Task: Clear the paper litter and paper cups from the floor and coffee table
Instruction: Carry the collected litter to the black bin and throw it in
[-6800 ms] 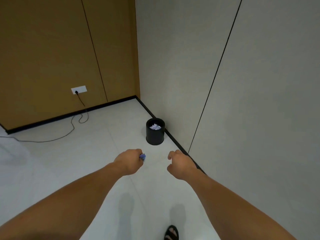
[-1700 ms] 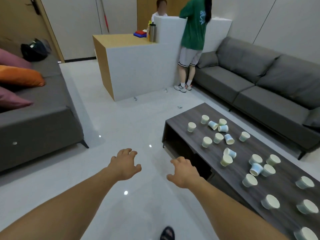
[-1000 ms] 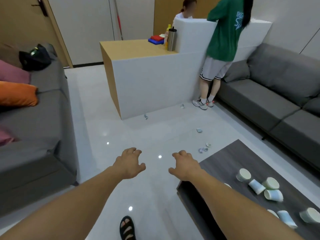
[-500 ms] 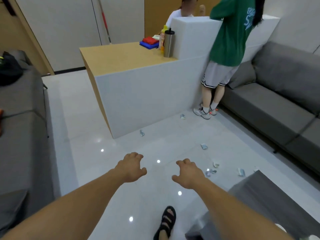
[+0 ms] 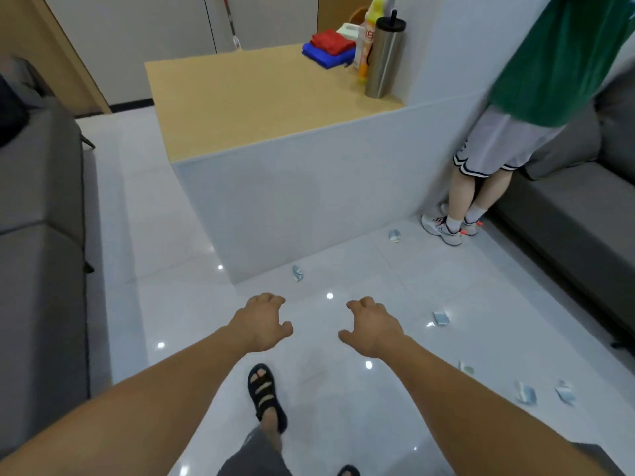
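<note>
Small pale-blue paper scraps lie scattered on the glossy white floor. One scrap point(image 5: 297, 272) sits at the foot of the counter, just beyond my hands. Another scrap point(image 5: 394, 235) lies near a standing person's shoes. A folded scrap point(image 5: 441, 318) is to the right of my right hand, and several more scraps point(image 5: 525, 393) lie at lower right. My left hand point(image 5: 263, 322) and my right hand point(image 5: 372, 329) are stretched out side by side above the floor, fingers loosely curled, holding nothing. No paper cups are in view.
A white counter with a wooden top point(image 5: 254, 94) stands ahead, carrying a steel tumbler point(image 5: 385, 56) and folded cloths. A person in a green shirt point(image 5: 488, 187) stands at its right end. Grey sofas flank the floor, one on the left point(image 5: 37, 235) and one on the right point(image 5: 567, 214). A corner of the coffee table point(image 5: 598, 458) shows at lower right.
I have walked towards the counter; it and the floor scraps are nearer and the coffee table has almost left the view. Both hands stay empty; earlier the left hand held a paper scrap.
</note>
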Available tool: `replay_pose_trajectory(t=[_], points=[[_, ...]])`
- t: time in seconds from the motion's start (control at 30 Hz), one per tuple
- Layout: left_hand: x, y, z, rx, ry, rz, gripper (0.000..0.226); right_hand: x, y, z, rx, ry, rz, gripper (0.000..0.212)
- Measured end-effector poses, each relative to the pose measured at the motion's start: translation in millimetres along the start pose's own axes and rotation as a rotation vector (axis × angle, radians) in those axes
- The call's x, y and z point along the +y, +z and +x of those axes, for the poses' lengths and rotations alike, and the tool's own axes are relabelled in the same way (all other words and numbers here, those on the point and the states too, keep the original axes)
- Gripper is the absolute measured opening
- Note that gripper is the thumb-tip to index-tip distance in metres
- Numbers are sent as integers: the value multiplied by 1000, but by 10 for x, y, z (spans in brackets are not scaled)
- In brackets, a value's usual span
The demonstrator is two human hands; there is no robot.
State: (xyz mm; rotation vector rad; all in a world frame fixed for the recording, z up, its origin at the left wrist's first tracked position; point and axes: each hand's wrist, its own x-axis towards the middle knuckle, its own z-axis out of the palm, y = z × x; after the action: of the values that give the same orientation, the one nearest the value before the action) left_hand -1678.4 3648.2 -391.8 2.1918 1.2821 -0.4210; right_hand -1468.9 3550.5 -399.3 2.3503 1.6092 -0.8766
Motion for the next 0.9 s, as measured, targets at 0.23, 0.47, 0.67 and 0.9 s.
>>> replay_pose_trajectory(t=[0.23, 0.47, 0.67, 0.9], points=[[-235, -627, 1431, -105, 32, 120, 67, -140, -234, 1190, -20, 100, 144, 68], [10, -826, 2755, -159, 88, 199, 64, 169, -397, 2390, -35, 95, 235, 68], [-35, -162, 3890, -166, 48, 182, 60, 529, 129, 3712, -65, 136, 369, 69], [-820, 1190, 5238, -285, 12, 213, 60, 766, 1599, 5222, -158, 219, 422, 66]])
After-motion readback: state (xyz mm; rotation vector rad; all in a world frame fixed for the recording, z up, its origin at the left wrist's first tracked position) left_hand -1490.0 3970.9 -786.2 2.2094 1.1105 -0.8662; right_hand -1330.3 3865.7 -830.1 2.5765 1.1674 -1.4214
